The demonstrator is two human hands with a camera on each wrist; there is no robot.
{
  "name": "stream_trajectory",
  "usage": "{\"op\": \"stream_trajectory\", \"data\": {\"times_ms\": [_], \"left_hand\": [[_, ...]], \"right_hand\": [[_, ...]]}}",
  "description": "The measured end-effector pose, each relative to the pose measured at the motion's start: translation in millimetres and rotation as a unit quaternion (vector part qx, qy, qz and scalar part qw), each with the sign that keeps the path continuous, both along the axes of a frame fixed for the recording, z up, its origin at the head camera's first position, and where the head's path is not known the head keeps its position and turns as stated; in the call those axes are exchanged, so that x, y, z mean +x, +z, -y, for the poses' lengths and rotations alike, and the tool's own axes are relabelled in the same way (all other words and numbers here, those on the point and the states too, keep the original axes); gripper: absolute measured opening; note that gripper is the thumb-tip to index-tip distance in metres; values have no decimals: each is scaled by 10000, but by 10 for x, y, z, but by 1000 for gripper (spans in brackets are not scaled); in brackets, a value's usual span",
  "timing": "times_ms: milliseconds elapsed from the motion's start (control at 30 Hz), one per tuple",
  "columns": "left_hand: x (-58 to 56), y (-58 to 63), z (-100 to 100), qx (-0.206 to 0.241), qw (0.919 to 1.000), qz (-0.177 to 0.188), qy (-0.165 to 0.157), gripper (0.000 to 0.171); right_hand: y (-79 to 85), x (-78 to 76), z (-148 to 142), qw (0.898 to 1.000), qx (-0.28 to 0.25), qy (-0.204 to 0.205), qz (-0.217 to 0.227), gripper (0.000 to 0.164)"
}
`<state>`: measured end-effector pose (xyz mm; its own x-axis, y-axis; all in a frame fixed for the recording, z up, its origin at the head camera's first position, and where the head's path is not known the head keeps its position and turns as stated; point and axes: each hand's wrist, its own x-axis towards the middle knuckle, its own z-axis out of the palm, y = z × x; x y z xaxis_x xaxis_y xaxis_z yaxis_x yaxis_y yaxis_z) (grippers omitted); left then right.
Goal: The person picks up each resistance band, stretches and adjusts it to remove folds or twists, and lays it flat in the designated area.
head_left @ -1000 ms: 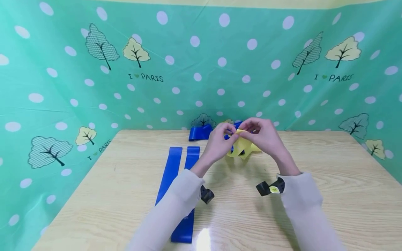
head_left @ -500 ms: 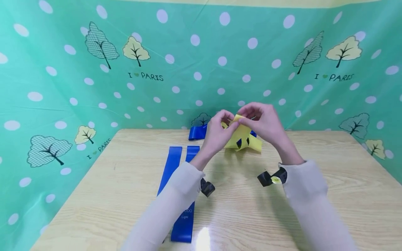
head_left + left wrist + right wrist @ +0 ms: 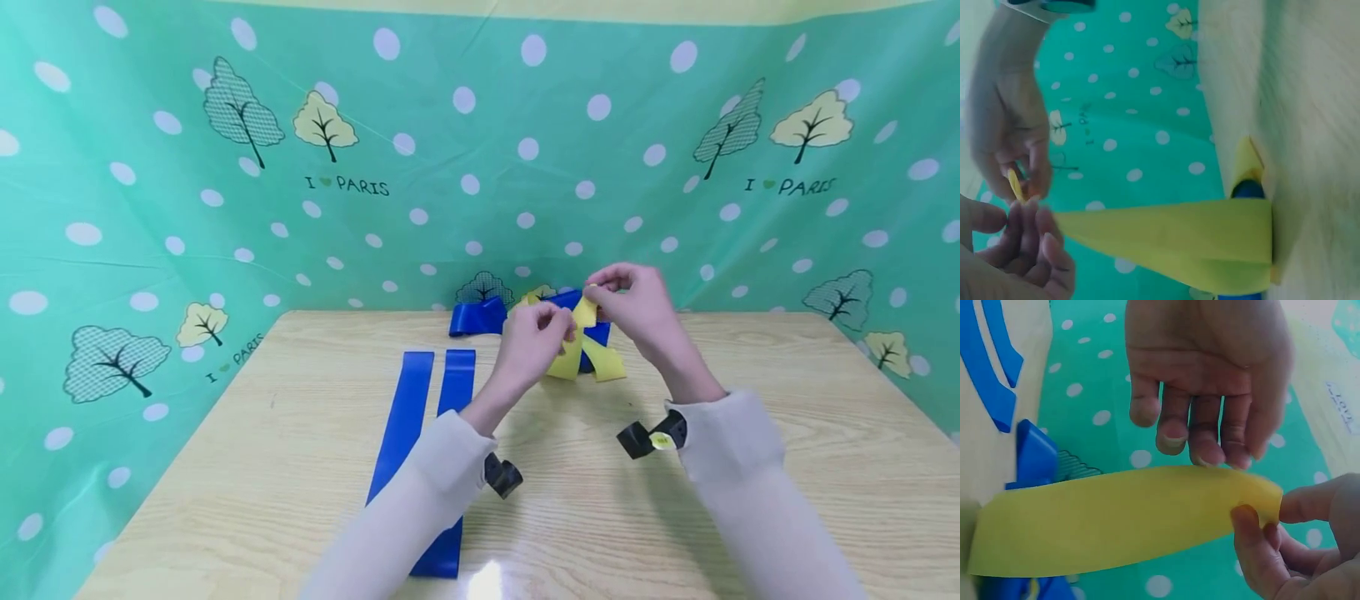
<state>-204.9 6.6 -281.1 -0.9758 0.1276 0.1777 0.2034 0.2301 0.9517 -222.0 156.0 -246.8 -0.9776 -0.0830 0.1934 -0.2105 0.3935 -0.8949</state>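
My right hand (image 3: 633,308) pinches one end of a yellow resistance band (image 3: 1116,525) between thumb and fingers, above the back of the table. From there the band slopes down to a blue band (image 3: 570,300) underneath, and the two look wrapped together. My left hand (image 3: 531,337) is close beside the yellow band. In the right wrist view, the fingertips of the left hand (image 3: 1204,406) hang at the band's upper edge, loosely bent; whether they touch it cannot be told. How the yellow and blue bands cross is partly hidden behind the left hand.
Two flat blue bands (image 3: 402,417) lie lengthwise on the wooden table (image 3: 300,467), partly under the left sleeve. A folded blue band (image 3: 478,317) lies at the back edge. Behind the table hangs a green dotted curtain (image 3: 420,250).
Both hands pinched the yellow band together and raised it, then came lower again. The left hand has let go and moved down, away from the right hand, which still holds the end.
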Motion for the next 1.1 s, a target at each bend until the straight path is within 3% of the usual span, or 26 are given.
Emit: {"op": "stream_trajectory", "data": {"times_ms": [167, 267, 400, 567, 733, 800, 867, 1000, 1100], "left_hand": [[97, -40, 50, 103, 9915, 1198, -488, 45], [121, -68, 87, 320, 9850, 1580, -609, 47], [121, -114, 122, 715, 9805, 1769, -462, 39], [117, -201, 170, 1161, 9731, 1986, -77, 15], [181, -271, 274, 1243, 9728, 1955, 42, 13], [224, -292, 328, 1112, 9752, 1913, -12, 6], [273, -305, 379, 917, 9775, 1896, -97, 10], [385, -339, 449, 535, 9793, 1927, -295, 18], [481, -382, 470, 308, 9787, 1971, -481, 18]], "right_hand": [[-223, 33, -9, 9939, -1052, 28, 322, 20], [-347, 70, 6, 9860, -1583, 64, 520, 15], [-474, 159, 51, 9776, -1993, 169, 659, 7], [-593, 326, 139, 9765, -1980, 358, 777, 10], [-743, 471, 186, 9638, -2142, 532, 1496, 19], [-821, 496, 188, 9499, -2359, 672, 1939, 26], [-905, 503, 190, 9316, -2587, 944, 2372, 36], [-1060, 499, 204, 8724, -3532, 1427, 3063, 46], [-1120, 486, 212, 8355, -4267, 1365, 3183, 42]]}}
